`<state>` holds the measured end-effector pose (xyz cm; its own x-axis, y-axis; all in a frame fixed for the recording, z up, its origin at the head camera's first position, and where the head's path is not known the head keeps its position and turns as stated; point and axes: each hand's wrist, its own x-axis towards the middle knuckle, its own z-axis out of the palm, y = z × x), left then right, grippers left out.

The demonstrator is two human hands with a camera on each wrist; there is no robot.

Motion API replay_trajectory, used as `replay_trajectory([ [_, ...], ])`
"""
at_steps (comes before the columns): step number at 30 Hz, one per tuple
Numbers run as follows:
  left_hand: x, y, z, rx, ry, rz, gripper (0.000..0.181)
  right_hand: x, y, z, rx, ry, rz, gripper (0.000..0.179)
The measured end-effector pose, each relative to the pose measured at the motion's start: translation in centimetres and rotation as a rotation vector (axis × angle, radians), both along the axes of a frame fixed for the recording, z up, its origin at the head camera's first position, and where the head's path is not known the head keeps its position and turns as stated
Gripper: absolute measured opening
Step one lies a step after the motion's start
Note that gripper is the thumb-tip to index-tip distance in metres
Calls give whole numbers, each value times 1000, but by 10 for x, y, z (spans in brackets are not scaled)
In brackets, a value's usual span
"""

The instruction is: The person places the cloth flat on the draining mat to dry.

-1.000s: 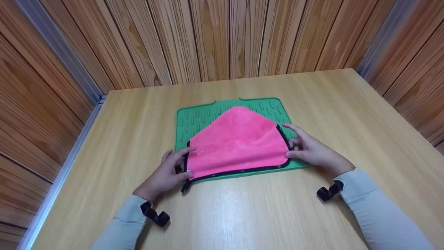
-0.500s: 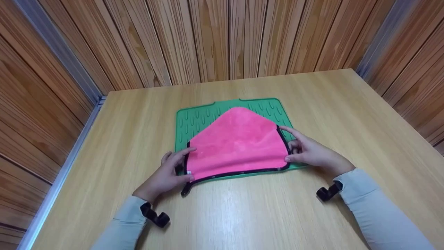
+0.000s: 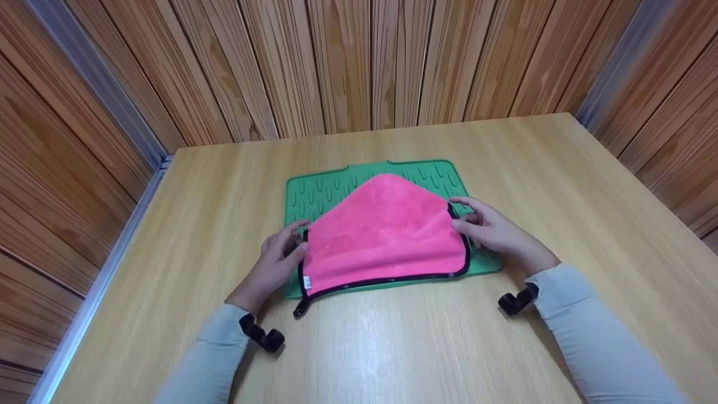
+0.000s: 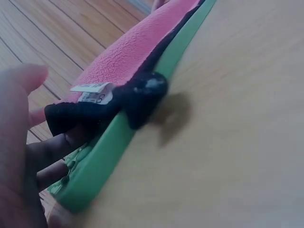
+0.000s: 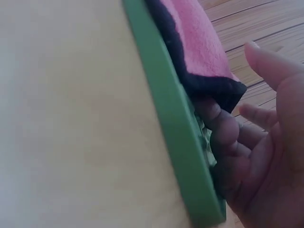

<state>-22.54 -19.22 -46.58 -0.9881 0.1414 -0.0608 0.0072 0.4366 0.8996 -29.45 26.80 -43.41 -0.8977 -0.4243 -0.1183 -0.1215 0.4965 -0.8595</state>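
Note:
A pink cloth (image 3: 387, 230) with black edging lies folded on a green ridged mat (image 3: 426, 171), its far side narrowing to a rounded peak. At its near left corner are a white tag (image 3: 307, 282) and a black loop (image 3: 302, 307). My left hand (image 3: 275, 255) is at the cloth's left edge; in the left wrist view the thumb (image 4: 33, 76) stands raised while other fingers reach under the edging. Along the right edge is my right hand (image 3: 493, 227). Its thumb (image 5: 266, 64) is lifted off the cloth, with bent fingers (image 5: 225, 130) tucked beneath the edging.
The mat rests on a light wooden table (image 3: 381, 348). Wood-panelled walls (image 3: 348, 67) stand behind and at both sides, with metal posts (image 3: 106, 84) in the corners. A black clip (image 3: 263, 335) sits on each sleeve cuff.
Both hands have slid away from the near corners, farther up the cloth's side edges. The left corner with tag and loop has come into view. The cloth and mat stay in place.

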Motion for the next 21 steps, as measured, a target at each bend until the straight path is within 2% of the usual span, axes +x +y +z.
replay_trajectory([
  [3,-9,5,0,1,21,36,54,-6,-7,2,13,-57,-54,61],
  [5,-14,7,-1,0,11,61,50,-11,-12,3,8,-91,-90,58],
  [6,-20,6,-6,-6,26,66,48,-13,-14,3,-5,-109,-115,56],
  [9,-26,10,-7,3,52,98,41,-18,-22,2,-42,-129,-183,51],
  [12,-27,13,-7,33,110,125,34,-20,-28,2,-81,-112,-247,43],
  [13,-24,17,-3,52,110,139,33,-21,-30,1,-88,-104,-262,40],
  [14,-24,18,-2,63,120,144,32,-21,-31,1,-96,-99,-277,37],
  [21,-21,20,1,112,93,213,28,-25,-32,-2,-162,-44,-288,29],
])
